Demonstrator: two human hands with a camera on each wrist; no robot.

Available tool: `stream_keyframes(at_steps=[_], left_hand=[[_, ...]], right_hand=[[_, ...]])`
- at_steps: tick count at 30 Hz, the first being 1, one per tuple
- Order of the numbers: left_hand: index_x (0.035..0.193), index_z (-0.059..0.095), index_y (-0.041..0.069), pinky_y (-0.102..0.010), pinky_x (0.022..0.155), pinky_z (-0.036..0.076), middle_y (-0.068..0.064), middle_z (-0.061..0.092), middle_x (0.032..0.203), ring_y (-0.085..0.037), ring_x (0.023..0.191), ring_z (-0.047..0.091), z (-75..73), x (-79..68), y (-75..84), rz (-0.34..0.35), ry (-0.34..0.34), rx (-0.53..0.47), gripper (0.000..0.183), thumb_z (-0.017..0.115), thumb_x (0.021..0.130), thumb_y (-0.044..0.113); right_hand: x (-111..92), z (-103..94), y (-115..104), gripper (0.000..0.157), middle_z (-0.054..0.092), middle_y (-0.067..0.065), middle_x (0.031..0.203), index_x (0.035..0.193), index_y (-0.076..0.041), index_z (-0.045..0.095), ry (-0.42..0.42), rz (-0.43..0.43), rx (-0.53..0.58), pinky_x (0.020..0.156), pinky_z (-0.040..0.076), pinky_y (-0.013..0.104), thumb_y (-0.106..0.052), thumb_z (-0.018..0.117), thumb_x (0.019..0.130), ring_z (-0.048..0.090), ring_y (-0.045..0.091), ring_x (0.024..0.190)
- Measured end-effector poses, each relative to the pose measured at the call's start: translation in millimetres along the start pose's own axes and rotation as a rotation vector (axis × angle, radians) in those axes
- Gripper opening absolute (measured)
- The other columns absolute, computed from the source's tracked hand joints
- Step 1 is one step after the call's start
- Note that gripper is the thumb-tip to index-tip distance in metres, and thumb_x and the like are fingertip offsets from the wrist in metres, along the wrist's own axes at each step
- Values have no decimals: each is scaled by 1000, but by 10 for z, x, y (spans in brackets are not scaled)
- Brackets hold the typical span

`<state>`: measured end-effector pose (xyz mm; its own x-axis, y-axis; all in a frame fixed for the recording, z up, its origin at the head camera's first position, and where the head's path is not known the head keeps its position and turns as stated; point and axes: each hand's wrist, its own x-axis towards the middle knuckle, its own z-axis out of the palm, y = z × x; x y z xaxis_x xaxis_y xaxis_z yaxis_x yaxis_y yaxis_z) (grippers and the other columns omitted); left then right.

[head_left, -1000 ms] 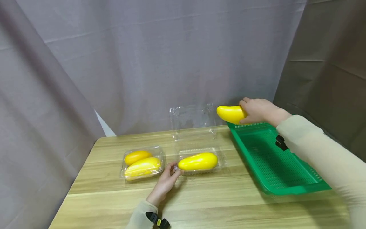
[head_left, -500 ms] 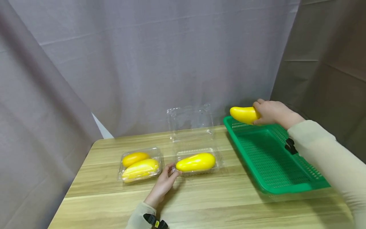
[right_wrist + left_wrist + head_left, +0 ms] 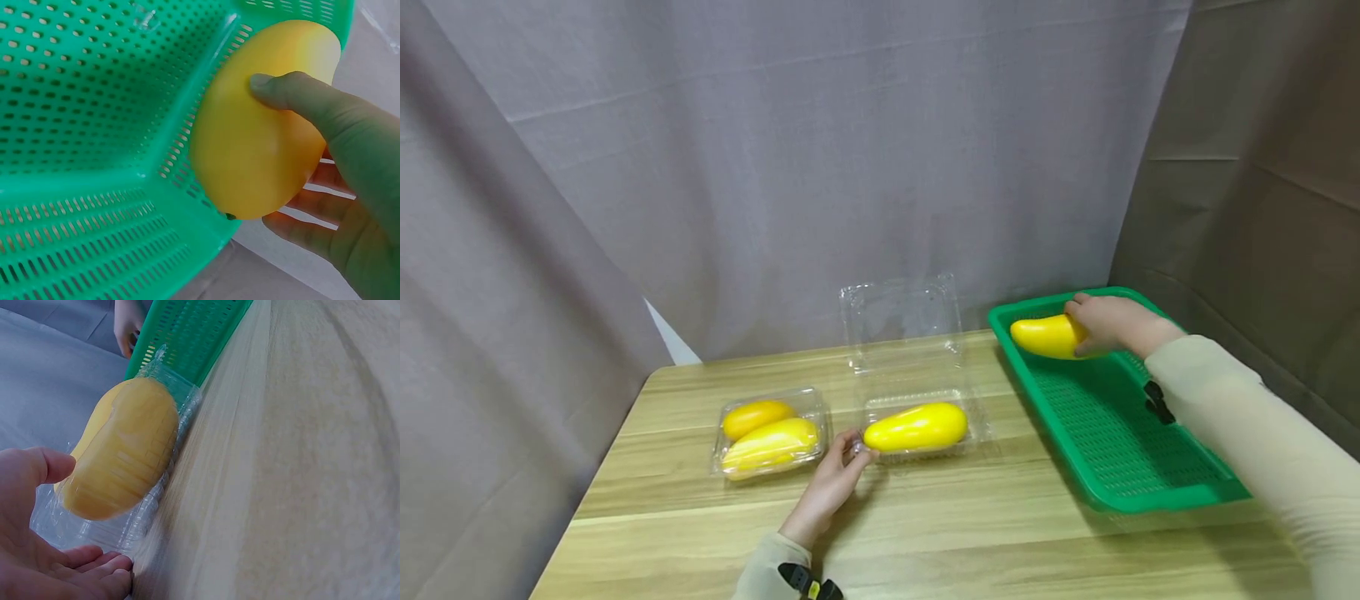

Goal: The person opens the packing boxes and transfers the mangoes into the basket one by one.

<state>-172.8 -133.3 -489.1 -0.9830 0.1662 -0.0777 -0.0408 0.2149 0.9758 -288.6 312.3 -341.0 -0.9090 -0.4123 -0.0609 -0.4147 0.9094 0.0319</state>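
Note:
Over the far end of the green plastic basket point(image 3: 1093, 492), my right hand point(image 3: 1108, 323) grips a yellow mango point(image 3: 1047, 337). In the right wrist view the thumb point(image 3: 287, 90) lies across this mango point(image 3: 256, 137), with the fingers behind it beside the basket wall. My left hand point(image 3: 833, 479) holds the left end of an open clear plastic clamshell container point(image 3: 883, 404). A second mango point(image 3: 917, 427) lies inside it. The left wrist view has the thumb point(image 3: 59, 465) at the container's upper edge and the fingers point(image 3: 100, 569) low by the table.
A closed clear clamshell point(image 3: 812, 402) holding two yellow mangoes point(image 3: 771, 446) stands to the left on the wooden table point(image 3: 700, 542). The open container's lid point(image 3: 901, 325) stands up behind it, near the grey curtain point(image 3: 820, 167).
My right hand has carried its mango rightward, then lowered it into the far end of the basket. My left hand has stayed at the open container.

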Motion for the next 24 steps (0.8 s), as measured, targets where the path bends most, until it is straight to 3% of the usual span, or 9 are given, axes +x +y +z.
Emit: stream_keyframes(at_steps=[18, 24], left_hand=[[146, 37, -8, -54, 111, 39, -29, 48, 144, -40, 136, 45, 7, -21, -7, 4, -5, 22, 71, 67, 94, 30], [146, 38, -8, -51, 113, 38, -28, 50, 143, -39, 134, 47, 12, -11, -8, 6, 13, 13, 70, 67, 94, 28]], right_hand=[[55, 279, 10, 61, 60, 22, 112, 125, 12, 57, -143, 25, 58, 78, 52, 52, -19, 83, 80, 59, 30, 87], [80, 297, 68, 69, 55, 34, 127, 132, 15, 52, -156, 38, 103, 89, 50, 58, -23, 82, 82, 58, 45, 109]])
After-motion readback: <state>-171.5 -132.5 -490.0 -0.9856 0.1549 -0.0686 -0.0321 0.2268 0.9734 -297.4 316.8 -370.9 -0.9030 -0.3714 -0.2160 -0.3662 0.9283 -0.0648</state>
